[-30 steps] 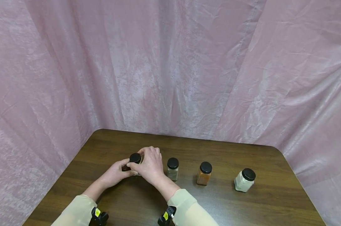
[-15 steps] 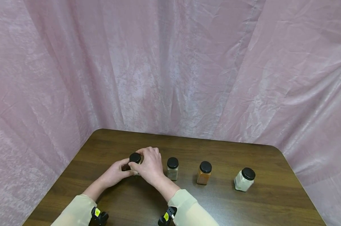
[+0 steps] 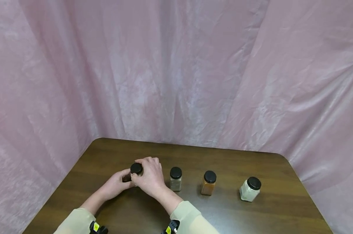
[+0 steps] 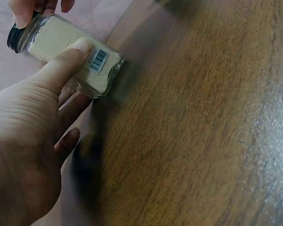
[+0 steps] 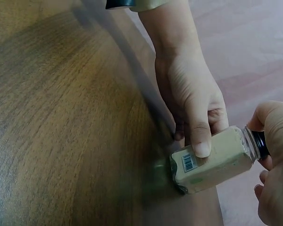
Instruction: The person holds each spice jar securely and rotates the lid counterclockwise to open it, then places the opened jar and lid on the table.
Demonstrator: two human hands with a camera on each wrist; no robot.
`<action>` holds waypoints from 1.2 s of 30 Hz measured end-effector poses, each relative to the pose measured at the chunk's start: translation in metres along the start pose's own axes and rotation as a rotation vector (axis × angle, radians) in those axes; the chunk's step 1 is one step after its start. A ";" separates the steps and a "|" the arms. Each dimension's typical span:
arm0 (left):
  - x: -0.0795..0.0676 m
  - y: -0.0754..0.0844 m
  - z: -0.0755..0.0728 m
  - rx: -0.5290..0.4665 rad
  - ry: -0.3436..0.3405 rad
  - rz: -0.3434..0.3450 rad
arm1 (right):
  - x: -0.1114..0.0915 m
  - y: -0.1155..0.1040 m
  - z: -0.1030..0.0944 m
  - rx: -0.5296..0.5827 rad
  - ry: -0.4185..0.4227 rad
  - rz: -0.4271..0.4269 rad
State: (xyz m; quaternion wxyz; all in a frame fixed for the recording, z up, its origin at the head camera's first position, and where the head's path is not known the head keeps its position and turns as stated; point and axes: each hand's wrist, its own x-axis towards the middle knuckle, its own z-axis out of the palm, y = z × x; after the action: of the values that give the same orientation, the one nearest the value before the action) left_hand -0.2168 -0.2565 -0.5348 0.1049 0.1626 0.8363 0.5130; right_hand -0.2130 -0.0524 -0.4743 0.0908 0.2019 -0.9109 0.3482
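Observation:
A square glass spice jar [image 4: 66,44] of pale beige powder, with a barcode label and a black lid [image 3: 136,168], is between my two hands on the left part of the table. My left hand [image 3: 115,186] grips the jar's body, its thumb lying along one side in both wrist views. My right hand [image 3: 150,175] pinches the lid between thumb and fingers. The lid sits at the jar's neck; whether it is loose cannot be told. Just right of my right hand stands a jar of greyish-green contents [image 3: 175,179].
Farther right on the brown wooden table [image 3: 223,211] stand a jar of orange powder [image 3: 208,183] and a jar of whitish powder [image 3: 250,190], both black-lidded. A pink curtain [image 3: 170,71] hangs behind the table's back edge.
The head view has tilted slightly, shifting everything a little down and left. My left hand still holds the jar and my right hand its lid; the other jars stay put.

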 end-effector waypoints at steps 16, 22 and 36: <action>-0.001 -0.001 0.000 -0.012 0.008 0.010 | 0.002 0.001 0.001 -0.002 -0.019 -0.039; -0.004 -0.002 -0.001 -0.017 0.013 0.012 | 0.002 -0.001 0.003 -0.006 0.010 -0.064; 0.008 0.000 0.003 0.000 0.026 0.023 | 0.003 0.009 -0.005 0.014 -0.017 -0.016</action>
State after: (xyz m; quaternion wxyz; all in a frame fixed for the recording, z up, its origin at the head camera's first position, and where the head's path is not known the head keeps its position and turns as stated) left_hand -0.2233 -0.2510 -0.5358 0.0881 0.1655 0.8356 0.5164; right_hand -0.2199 -0.0436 -0.4747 0.0843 0.2130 -0.9075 0.3520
